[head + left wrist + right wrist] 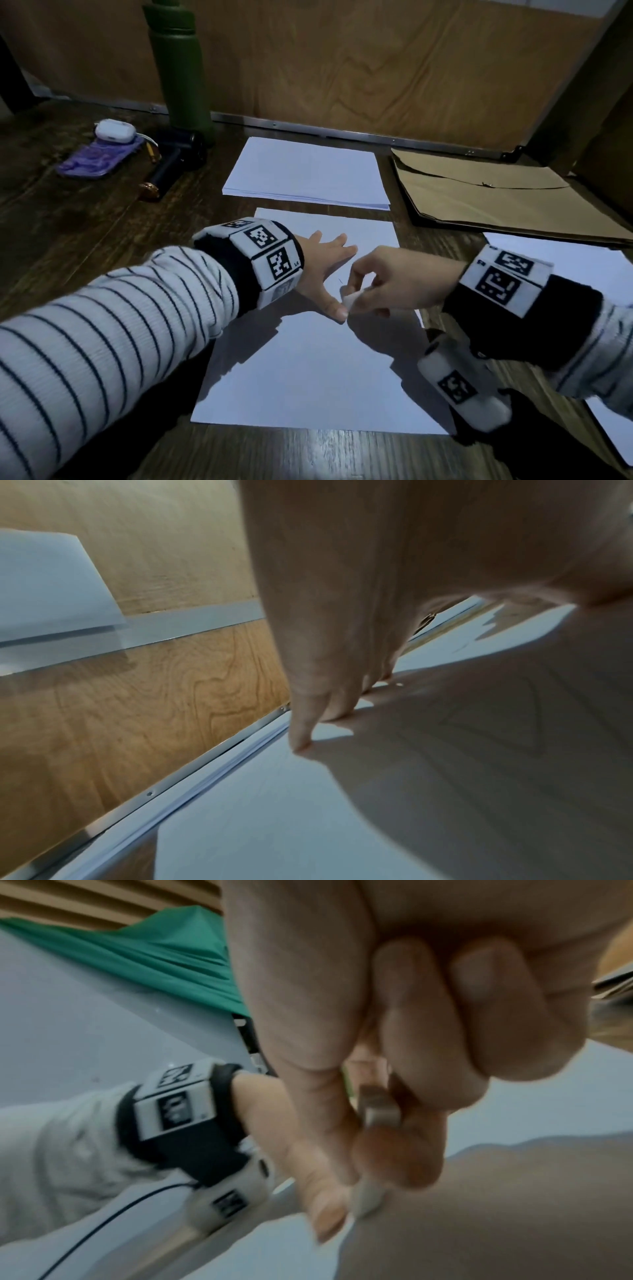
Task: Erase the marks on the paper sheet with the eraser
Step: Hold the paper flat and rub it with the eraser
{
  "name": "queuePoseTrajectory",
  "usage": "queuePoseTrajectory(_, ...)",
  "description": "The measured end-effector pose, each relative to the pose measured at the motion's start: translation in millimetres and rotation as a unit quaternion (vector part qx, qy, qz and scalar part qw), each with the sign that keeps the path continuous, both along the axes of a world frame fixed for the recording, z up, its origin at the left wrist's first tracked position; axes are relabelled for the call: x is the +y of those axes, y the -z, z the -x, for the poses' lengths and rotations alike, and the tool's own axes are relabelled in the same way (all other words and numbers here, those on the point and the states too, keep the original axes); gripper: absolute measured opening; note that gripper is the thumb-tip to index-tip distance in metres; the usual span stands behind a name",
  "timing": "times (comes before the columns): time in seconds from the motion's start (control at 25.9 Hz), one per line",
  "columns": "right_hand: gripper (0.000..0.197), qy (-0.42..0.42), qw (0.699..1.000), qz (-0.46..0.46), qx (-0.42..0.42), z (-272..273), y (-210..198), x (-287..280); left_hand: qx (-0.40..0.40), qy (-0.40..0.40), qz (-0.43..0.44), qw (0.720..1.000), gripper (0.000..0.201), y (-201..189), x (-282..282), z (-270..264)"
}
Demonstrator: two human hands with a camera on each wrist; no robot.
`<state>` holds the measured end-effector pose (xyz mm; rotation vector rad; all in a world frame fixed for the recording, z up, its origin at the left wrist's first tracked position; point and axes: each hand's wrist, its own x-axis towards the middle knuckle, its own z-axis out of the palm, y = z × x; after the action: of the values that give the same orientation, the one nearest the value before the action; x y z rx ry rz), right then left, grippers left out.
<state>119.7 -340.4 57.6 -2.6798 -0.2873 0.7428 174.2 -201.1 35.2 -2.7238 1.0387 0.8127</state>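
Observation:
A white paper sheet (308,370) lies on the dark wooden table in front of me. My left hand (325,270) lies flat on its upper part, fingers spread and straight, pressing it down; the left wrist view shows the fingertips (301,744) on the paper (274,818). My right hand (380,284) pinches a small white eraser (352,299) and holds it against the sheet right beside my left thumb. A faint short pencil mark (340,281) shows just above the eraser. In the right wrist view the curled fingers (411,1042) hide most of the eraser (368,1198).
A stack of white paper (308,171) lies behind the sheet, a brown envelope (496,198) at the back right, more sheets (561,263) at the right. A green bottle (181,68), a purple case (99,157), a white earbud case (114,130) and a dark tool (171,164) stand back left.

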Motion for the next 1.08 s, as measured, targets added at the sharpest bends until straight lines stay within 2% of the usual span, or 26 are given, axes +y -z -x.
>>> queuePoseTrajectory(0.12, 0.022, 0.057, 0.998, 0.033, -0.022, -15, -4, -12, -0.001, 0.001, -0.011, 1.000, 0.112, -5, 0, 0)
queuePoseTrajectory(0.23, 0.020, 0.101, 0.991, 0.011, -0.084, -27, -1, -25, -0.002, 0.010, -0.017, 1.000, 0.112, -10, -2, 1)
queuePoseTrajectory(0.35, 0.026, 0.042, 0.990, 0.022, -0.131, -20, 3, -28, 0.000, 0.013, -0.015, 1.000, 0.110, -14, -3, 1)
queuePoseTrajectory(0.46, 0.035, -0.057, 0.993, 0.028, -0.095, -7, 1, -27, 0.003, 0.012, -0.018, 1.000, 0.112, -11, -2, -1)
queuePoseTrajectory(0.54, 0.029, -0.041, 0.997, 0.027, -0.058, -8, -4, -30, -0.002, 0.015, -0.013, 1.000, 0.112, -9, -2, -2)
queuePoseTrajectory(0.69, 0.028, 0.023, 0.993, 0.018, -0.117, -31, -1, -35, 0.000, 0.014, -0.020, 1.000, 0.116, -7, -4, -2)
queuePoseTrajectory(0.77, 0.023, 0.003, 0.990, 0.021, -0.142, -26, 3, -30, 0.000, 0.012, -0.007, 1.000, 0.126, -4, -3, -1)
queuePoseTrajectory(0.85, 0.019, -0.033, 0.992, 0.014, -0.124, -14, 7, -25, -0.008, 0.016, 0.006, 1.000, 0.135, -4, -3, 2)
queuePoseTrajectory(0.96, 0.015, -0.034, 0.997, -0.005, -0.067, -4, 1, -20, -0.014, 0.014, -0.015, 1.000, 0.117, -7, -7, 2)
queuePoseTrajectory(1.08, 0.022, -0.002, 0.994, 0.009, -0.109, -24, -3, -24, -0.015, 0.013, -0.022, 1.000, 0.116, -9, -8, 0)
